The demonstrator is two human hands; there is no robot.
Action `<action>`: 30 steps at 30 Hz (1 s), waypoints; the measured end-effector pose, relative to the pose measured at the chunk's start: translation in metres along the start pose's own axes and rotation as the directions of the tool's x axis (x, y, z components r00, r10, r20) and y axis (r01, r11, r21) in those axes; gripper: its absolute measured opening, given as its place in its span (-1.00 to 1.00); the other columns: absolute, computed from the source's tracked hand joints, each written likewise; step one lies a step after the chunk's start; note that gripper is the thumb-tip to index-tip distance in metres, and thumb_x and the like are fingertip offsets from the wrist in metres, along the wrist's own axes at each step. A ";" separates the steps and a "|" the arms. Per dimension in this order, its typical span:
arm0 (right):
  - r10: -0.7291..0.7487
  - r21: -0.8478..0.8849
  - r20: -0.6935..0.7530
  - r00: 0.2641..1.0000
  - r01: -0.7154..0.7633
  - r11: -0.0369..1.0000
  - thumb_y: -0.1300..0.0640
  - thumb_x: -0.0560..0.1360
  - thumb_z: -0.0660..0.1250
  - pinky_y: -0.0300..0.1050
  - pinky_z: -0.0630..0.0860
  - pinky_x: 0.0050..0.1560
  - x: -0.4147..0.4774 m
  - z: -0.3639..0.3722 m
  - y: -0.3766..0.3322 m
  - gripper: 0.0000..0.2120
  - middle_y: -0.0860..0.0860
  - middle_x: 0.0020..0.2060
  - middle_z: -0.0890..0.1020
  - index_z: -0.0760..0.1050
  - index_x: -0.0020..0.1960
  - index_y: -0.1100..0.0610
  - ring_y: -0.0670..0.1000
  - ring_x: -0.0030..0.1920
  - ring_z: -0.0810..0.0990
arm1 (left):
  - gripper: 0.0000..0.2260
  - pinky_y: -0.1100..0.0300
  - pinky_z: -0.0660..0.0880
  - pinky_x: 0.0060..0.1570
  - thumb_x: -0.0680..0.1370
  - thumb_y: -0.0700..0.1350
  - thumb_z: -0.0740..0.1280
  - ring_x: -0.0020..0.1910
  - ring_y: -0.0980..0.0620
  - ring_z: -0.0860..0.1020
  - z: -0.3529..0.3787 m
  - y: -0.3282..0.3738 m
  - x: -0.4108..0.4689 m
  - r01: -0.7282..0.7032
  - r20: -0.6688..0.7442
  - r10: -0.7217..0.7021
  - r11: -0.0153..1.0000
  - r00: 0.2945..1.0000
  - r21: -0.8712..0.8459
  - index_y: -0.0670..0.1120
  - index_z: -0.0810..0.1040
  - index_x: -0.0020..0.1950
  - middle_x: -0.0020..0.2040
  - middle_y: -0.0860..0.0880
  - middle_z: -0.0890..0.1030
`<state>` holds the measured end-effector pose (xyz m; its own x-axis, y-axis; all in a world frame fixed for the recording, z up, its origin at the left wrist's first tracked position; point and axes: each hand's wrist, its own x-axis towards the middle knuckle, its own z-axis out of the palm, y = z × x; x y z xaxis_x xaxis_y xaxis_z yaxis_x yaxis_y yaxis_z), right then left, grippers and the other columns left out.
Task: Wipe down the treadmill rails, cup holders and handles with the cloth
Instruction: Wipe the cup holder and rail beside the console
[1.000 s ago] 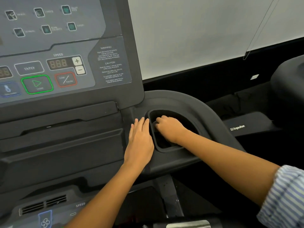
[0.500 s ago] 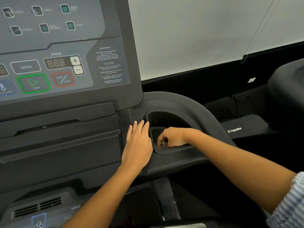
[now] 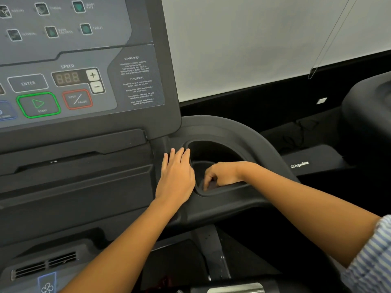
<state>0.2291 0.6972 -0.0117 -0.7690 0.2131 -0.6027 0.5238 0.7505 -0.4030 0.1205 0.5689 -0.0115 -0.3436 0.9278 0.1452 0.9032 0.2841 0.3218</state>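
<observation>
The black treadmill's right cup holder [image 3: 213, 151] is a deep oval recess beside the console. My right hand [image 3: 222, 174] reaches down into it with fingers curled, pinching a dark cloth [image 3: 212, 184] against the near inner wall. Only a small dark patch of the cloth shows under the fingers. My left hand [image 3: 176, 176] lies flat with straight fingers on the plastic just left of the cup holder's rim, fingertips at the rim's upper left corner. The curved black handle surround [image 3: 264, 144] wraps the holder's far and right side.
The control console [image 3: 69, 81] with speed display, start and stop buttons rises at the left. A shelf and vent panel [image 3: 46, 265] sit below it. A neighbouring machine [image 3: 368, 106] stands at the right, with a white blind [image 3: 264, 39] behind.
My right hand has slid from the far left of the cup holder down to its near wall, curling tighter. My left hand has stayed flat in the same spot.
</observation>
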 end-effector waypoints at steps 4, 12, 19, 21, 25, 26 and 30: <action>0.111 0.042 0.144 0.983 -0.118 0.992 0.27 0.54 0.23 -0.08 0.39 0.29 -0.009 -0.010 -0.001 -0.70 -0.05 0.23 0.53 0.55 0.21 0.06 0.01 0.21 0.48 | -0.58 0.12 -0.18 0.44 0.62 -0.16 0.03 0.50 -0.04 0.04 0.000 -0.001 0.000 -0.009 -0.012 0.009 1.000 1.000 -0.028 -0.14 0.13 0.49 0.49 -0.08 0.19; 0.176 0.077 0.242 0.954 -0.200 0.977 0.24 0.53 0.27 0.02 0.43 0.28 -0.010 -0.014 -0.007 -0.69 0.03 0.22 0.52 0.50 0.25 0.09 0.08 0.21 0.48 | -0.58 0.11 -0.16 0.44 0.62 -0.14 0.03 0.49 -0.02 0.10 0.002 -0.001 -0.001 -0.013 -0.031 0.012 1.000 0.999 -0.020 -0.14 0.14 0.49 0.48 -0.08 0.22; 0.187 0.182 0.252 0.949 -0.237 0.954 0.29 0.54 0.19 0.02 0.39 0.31 -0.009 -0.014 -0.024 -0.64 0.05 0.28 0.48 0.45 0.31 0.10 0.07 0.26 0.45 | -0.59 0.11 -0.15 0.44 0.62 -0.14 0.03 0.48 0.02 0.13 0.004 -0.004 0.002 -0.016 -0.040 0.015 1.000 0.999 -0.022 -0.13 0.17 0.48 0.47 -0.06 0.24; 0.231 0.094 0.267 0.936 -0.263 0.960 0.26 0.56 0.17 -0.01 0.41 0.26 -0.010 -0.018 -0.019 -0.66 0.05 0.28 0.48 0.46 0.30 0.09 0.05 0.17 0.50 | -0.59 0.11 -0.13 0.45 0.62 -0.14 0.04 0.47 0.02 0.15 0.004 -0.005 0.002 -0.015 -0.041 0.013 0.999 0.999 -0.036 -0.13 0.19 0.48 0.47 -0.06 0.26; 0.318 -0.103 0.293 0.902 -0.301 0.948 0.19 0.59 0.13 -0.01 0.43 0.21 -0.011 -0.020 -0.017 -0.69 0.11 0.28 0.48 0.45 0.30 0.10 0.17 0.20 0.49 | -0.59 0.12 -0.12 0.46 0.62 -0.14 0.04 0.47 0.03 0.15 0.004 -0.007 0.001 -0.019 -0.035 0.017 0.998 0.999 -0.053 -0.13 0.19 0.48 0.46 -0.05 0.27; 0.312 -0.107 0.287 0.906 -0.294 0.950 0.20 0.59 0.12 -0.01 0.43 0.19 -0.012 -0.019 -0.018 -0.69 0.09 0.26 0.47 0.44 0.30 0.11 0.15 0.18 0.48 | -0.59 0.12 -0.12 0.46 0.62 -0.14 0.04 0.47 0.03 0.15 0.004 -0.007 0.001 -0.017 -0.037 0.015 0.998 0.999 -0.056 -0.13 0.19 0.48 0.46 -0.05 0.27; 0.242 0.120 0.264 0.933 -0.281 0.952 0.25 0.57 0.14 -0.04 0.45 0.16 -0.015 -0.011 -0.024 -0.75 0.04 0.11 0.51 0.50 0.17 0.11 0.04 0.05 0.47 | -0.59 0.13 -0.14 0.45 0.62 -0.13 0.03 0.47 0.03 0.14 0.006 -0.007 0.003 -0.011 -0.049 0.008 0.998 0.999 -0.061 -0.12 0.19 0.48 0.46 -0.05 0.27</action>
<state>0.2239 0.6834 0.0142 -0.4939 0.2155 -0.8424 0.7591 0.5794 -0.2969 0.1153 0.5709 -0.0190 -0.3487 0.9172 0.1929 0.8895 0.2590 0.3764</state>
